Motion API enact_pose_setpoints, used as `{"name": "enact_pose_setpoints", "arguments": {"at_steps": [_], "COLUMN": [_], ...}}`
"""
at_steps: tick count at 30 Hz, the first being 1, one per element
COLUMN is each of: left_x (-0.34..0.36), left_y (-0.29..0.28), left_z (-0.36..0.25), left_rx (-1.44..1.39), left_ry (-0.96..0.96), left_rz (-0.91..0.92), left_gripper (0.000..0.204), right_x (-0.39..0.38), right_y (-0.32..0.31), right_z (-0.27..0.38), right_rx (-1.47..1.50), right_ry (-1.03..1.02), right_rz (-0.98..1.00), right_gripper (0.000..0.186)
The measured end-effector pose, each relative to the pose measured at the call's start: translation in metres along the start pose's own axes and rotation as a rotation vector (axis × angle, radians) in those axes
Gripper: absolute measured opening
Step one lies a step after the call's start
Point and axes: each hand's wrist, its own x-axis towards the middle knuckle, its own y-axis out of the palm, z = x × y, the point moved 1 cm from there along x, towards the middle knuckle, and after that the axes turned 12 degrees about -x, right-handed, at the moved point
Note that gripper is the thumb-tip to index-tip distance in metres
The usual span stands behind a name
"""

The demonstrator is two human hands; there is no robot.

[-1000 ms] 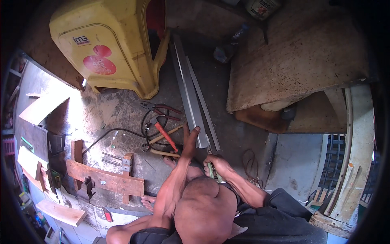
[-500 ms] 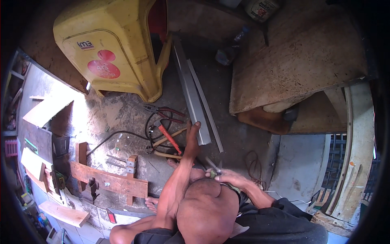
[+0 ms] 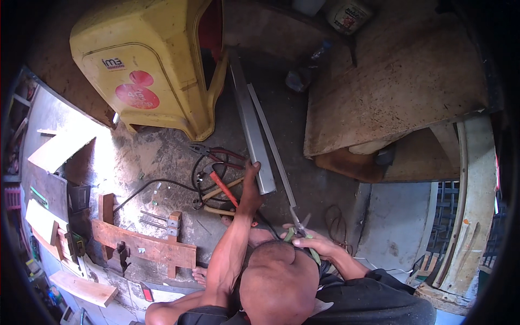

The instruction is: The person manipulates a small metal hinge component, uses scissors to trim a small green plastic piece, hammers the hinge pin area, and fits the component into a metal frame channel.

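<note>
My left hand (image 3: 251, 187) is closed around the left edge of a long grey metal channel (image 3: 251, 127), near its lower end. The channel lies slanted, its far end by the yellow stool. To its right runs a thinner metal strip (image 3: 273, 146), set apart from it at the lower end. My right hand (image 3: 319, 245) grips green-handled snips (image 3: 299, 223), whose jaws are spread. They meet the strip's lower tip; whether the metal sits between the blades I cannot tell. My head hides part of the right-hand fingers and the space below.
Left of my left arm lie pliers (image 3: 225, 154), a red-and-black hammer (image 3: 221, 183), wooden handles and a black cable (image 3: 149, 183). A wooden jig (image 3: 143, 241) is farther left. The yellow stool (image 3: 146, 65) stands at the far left, a wooden panel (image 3: 395, 92) at the right.
The snips have opened and come up to the strip's lower end. The strip's upper end has moved slightly nearer. My left hand has shifted a little left along with the channel.
</note>
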Motion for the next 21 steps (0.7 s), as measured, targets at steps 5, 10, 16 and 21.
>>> {"name": "enact_pose_setpoints", "arguments": {"at_steps": [5, 10, 16, 21], "left_x": [-0.001, 0.004, 0.002, -0.004], "left_y": [0.007, -0.036, 0.004, 0.001], "left_z": [0.004, 0.006, 0.002, -0.001], "left_rx": [-0.034, -0.049, 0.013, -0.009], "left_ry": [-0.027, -0.182, -0.022, -0.026], "left_rz": [-0.040, -0.130, -0.082, -0.053], "left_gripper": [0.049, 0.062, 0.081, 0.086], "right_x": [0.001, 0.003, 0.010, -0.015], "right_y": [-0.010, -0.055, -0.006, 0.034], "right_z": [-0.005, 0.011, 0.011, 0.037], "right_rx": [0.198, 0.557, 0.157, -0.038], "right_ry": [-0.027, -0.013, 0.273, 0.116], "right_rz": [-0.048, -0.079, -0.533, -0.604], "right_gripper": [0.069, 0.069, 0.054, 0.043]}}
